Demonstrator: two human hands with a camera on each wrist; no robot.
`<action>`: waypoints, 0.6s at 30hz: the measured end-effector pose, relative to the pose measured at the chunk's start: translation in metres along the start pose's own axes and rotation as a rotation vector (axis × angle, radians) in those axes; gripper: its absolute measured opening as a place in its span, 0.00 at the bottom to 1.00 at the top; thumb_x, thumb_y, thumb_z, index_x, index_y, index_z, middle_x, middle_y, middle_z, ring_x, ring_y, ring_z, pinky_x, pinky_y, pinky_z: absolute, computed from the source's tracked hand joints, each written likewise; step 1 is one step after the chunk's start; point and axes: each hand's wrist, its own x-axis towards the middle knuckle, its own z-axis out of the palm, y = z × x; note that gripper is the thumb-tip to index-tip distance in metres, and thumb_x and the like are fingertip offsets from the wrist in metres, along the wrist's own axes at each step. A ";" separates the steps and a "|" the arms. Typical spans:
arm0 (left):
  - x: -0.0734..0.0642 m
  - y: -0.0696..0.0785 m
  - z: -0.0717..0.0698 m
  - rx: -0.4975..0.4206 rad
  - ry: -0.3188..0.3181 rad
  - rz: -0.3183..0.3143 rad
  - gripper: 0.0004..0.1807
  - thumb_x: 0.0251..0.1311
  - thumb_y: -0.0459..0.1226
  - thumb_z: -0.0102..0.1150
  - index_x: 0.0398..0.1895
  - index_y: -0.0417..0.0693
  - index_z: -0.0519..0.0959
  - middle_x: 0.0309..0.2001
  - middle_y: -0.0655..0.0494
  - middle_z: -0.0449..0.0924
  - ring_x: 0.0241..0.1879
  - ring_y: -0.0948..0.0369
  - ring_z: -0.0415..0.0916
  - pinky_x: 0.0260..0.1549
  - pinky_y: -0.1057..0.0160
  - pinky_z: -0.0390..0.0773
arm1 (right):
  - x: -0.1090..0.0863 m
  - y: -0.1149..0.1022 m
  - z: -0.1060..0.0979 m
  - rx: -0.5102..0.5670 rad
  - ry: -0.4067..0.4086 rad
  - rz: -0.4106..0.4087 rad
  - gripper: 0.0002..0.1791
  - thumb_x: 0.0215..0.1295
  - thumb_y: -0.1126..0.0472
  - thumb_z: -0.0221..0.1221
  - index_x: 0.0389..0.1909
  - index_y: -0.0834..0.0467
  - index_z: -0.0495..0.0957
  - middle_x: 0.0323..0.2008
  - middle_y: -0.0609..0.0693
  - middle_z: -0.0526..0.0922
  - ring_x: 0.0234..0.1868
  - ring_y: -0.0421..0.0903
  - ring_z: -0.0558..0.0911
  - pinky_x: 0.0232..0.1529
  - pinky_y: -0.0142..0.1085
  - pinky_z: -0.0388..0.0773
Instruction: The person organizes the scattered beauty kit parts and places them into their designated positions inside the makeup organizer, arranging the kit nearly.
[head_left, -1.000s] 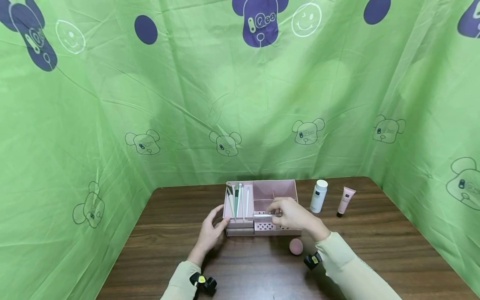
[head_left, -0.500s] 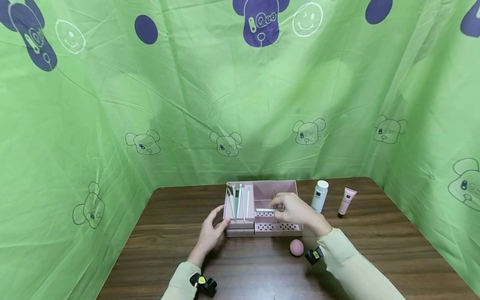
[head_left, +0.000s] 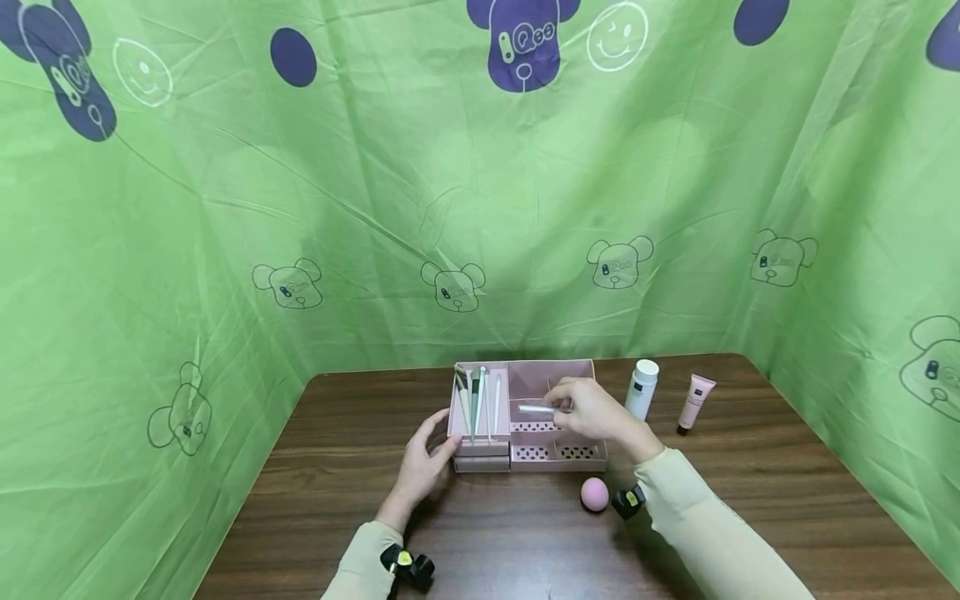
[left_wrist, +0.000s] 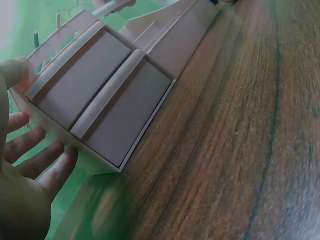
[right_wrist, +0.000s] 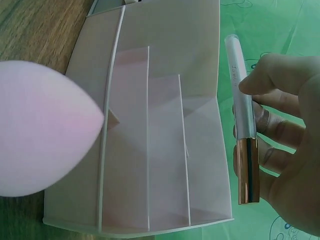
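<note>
A pink makeup organizer (head_left: 482, 462) stands on the table, its left part a tray over two drawers and its right part divided. My left hand (head_left: 420, 465) holds its front left corner; in the left wrist view the thumb (left_wrist: 15, 71) lies on the top rim and the fingers along the outer side wall. My right hand (head_left: 592, 408) pinches a slim cosmetic tube (right_wrist: 241, 90), silvery with a rose-gold end, above the right compartments. In the right wrist view the thumb presses its barrel from one side and the fingers from behind. Makeup brushes (head_left: 474, 400) lie in the tray.
A pink makeup sponge (head_left: 595, 494) sits on the wooden table (head_left: 337, 517) in front of the organizer, near the right wrist. Right of the organizer stand a white bottle (head_left: 641, 392) and a pink squeeze tube (head_left: 696, 404). A green curtain (head_left: 525, 325) hangs behind.
My right hand has moved back with the slim tube, from over the front compartments to farther back, baring the dotted front compartments. The left hand has kept its place.
</note>
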 end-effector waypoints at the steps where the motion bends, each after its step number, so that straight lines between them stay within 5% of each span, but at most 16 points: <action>1: 0.000 0.000 0.000 -0.004 -0.002 0.000 0.30 0.64 0.34 0.61 0.67 0.33 0.65 0.64 0.32 0.68 0.62 0.39 0.67 0.61 0.46 0.73 | 0.000 0.001 0.000 0.000 0.002 0.004 0.15 0.48 0.66 0.65 0.40 0.58 0.86 0.35 0.45 0.83 0.32 0.37 0.78 0.33 0.27 0.79; 18: 0.000 0.002 0.000 0.015 -0.002 -0.005 0.30 0.64 0.35 0.61 0.67 0.34 0.65 0.64 0.32 0.69 0.62 0.39 0.68 0.60 0.45 0.73 | 0.013 0.009 0.002 -0.031 0.014 0.005 0.13 0.48 0.66 0.63 0.38 0.56 0.87 0.33 0.44 0.82 0.32 0.38 0.77 0.34 0.28 0.79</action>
